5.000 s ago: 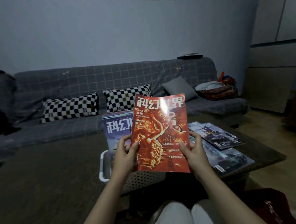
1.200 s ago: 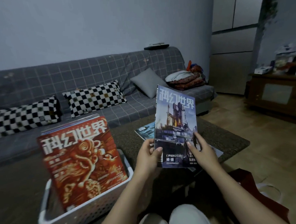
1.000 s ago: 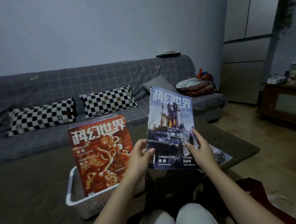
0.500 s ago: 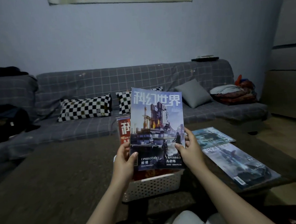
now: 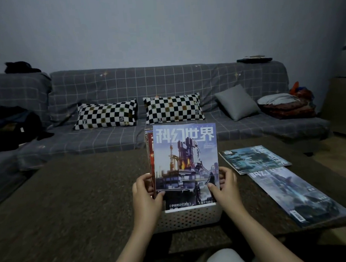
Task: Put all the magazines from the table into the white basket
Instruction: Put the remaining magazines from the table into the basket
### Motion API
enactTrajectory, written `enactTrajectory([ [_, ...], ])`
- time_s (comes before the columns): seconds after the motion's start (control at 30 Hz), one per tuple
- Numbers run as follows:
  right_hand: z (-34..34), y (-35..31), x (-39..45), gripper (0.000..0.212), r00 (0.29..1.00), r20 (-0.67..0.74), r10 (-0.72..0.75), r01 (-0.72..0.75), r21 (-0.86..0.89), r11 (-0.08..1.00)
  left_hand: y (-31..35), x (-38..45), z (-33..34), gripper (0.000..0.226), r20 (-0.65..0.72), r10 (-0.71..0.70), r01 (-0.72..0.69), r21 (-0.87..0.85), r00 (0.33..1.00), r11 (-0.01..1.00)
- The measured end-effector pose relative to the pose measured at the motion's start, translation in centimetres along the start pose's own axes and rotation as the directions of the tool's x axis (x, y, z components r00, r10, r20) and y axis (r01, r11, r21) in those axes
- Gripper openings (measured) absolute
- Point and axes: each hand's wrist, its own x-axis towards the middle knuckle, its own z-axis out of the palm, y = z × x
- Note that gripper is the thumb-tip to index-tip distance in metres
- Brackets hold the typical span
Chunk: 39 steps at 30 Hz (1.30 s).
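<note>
— What do the hands grip?
— Left hand point(image 5: 146, 192) and right hand point(image 5: 225, 187) pinch the blue magazine point(image 5: 186, 161), upright, its foot inside the white basket point(image 5: 190, 216).
— On the table point(image 5: 72, 193)?
— Two magazines point(image 5: 253, 159) flat at right.

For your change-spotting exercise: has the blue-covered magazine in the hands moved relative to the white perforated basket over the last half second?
Yes. The blue-covered magazine has gone down: its bottom edge now sits inside the white perforated basket, behind the front rim.

We see a dark, speckled counter point(image 5: 76, 193) in front of the sofa. On it sits a white basket point(image 5: 190, 216) near the front edge, and to its right two magazines lie flat: one point(image 5: 253, 159) farther back, one point(image 5: 300, 195) nearer, corners overlapping.
</note>
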Motion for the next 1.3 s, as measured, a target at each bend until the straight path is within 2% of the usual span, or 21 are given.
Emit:
enactTrajectory([
  [0.1, -0.2, -0.4, 0.5, 0.053, 1.0, 0.028, -0.012, 0.012, 0.002, 1.0, 0.1, 0.8, 0.1, 0.053, 0.001, -0.016, 0.016, -0.032, 1.0, 0.999],
  [0.23, 0.1, -1.8, 2.2, 0.059, 0.994, 0.092, -0.066, 0.063, 0.033, 0.997, 0.6, 3.3, 0.5, 0.071, 0.126, -0.005, 0.009, -0.03, 0.992, 1.0],
  [0.4, 0.2, -3.5, 5.3, 0.067, 0.977, 0.215, -0.008, -0.05, 0.262, 0.964, 1.7, 6.5, 1.1, 0.084, 0.268, -0.023, 0.078, -0.197, 0.963, 0.977],
  [0.5, 0.0, -3.1, 7.4, 0.077, 0.936, 0.345, 0.071, -0.245, 0.494, 0.834, 1.9, 7.8, 1.4, 0.091, 0.33, -0.033, 0.136, -0.295, 0.943, 0.946],
  [0.57, 0.0, -3.2, 8.2, 0.068, 0.892, 0.445, 0.074, -0.338, 0.549, 0.765, 1.5, 8.4, 1.4, 0.092, 0.346, -0.031, 0.149, -0.32, 0.938, 0.936],
  [0.63, 0.2, -3.4, 8.7, 0.038, 0.866, 0.494, 0.074, -0.376, 0.546, 0.749, 1.0, 8.8, 1.4, 0.093, 0.333, -0.029, 0.144, -0.325, 0.942, 0.935],
  [0.67, 0.3, -3.5, 8.9, 0.027, 0.863, 0.498, 0.081, -0.388, 0.551, 0.739, 0.9, 9.0, 1.4, 0.096, 0.331, -0.04, 0.154, -0.326, 0.943, 0.933],
  [0.7, 0.4, -3.5, 8.9, 0.025, 0.863, 0.499, 0.083, -0.395, 0.561, 0.727, 0.7, 9.1, 1.4, 0.098, 0.331, -0.05, 0.167, -0.337, 0.942, 0.927],
  [0.83, 0.5, -3.9, 9.2, 0.052, 0.886, 0.457, 0.078, -0.357, 0.564, 0.744, 0.6, 9.0, 1.4, 0.093, 0.309, -0.05, 0.173, -0.386, 0.95, 0.906],
  [1.0, -0.1, -4.4, 8.7, 0.054, 0.911, 0.41, 0.035, -0.31, 0.628, 0.713, 1.0, 8.8, 0.8, 0.096, 0.305, -0.034, 0.162, -0.406, 0.952, 0.899],
  [1.13, -0.4, -5.1, 8.6, 0.034, 0.926, 0.377, 0.001, -0.278, 0.683, 0.675, 1.6, 9.5, 0.0, 0.096, 0.306, 0.02, 0.115, -0.416, 0.952, 0.902],
  [1.3, -0.2, -5.3, 9.0, 0.035, 0.923, 0.385, -0.025, -0.259, 0.667, 0.698, 1.7, 9.9, -0.8, 0.096, 0.344, 0.062, 0.102, -0.438, 0.937, 0.893],
])
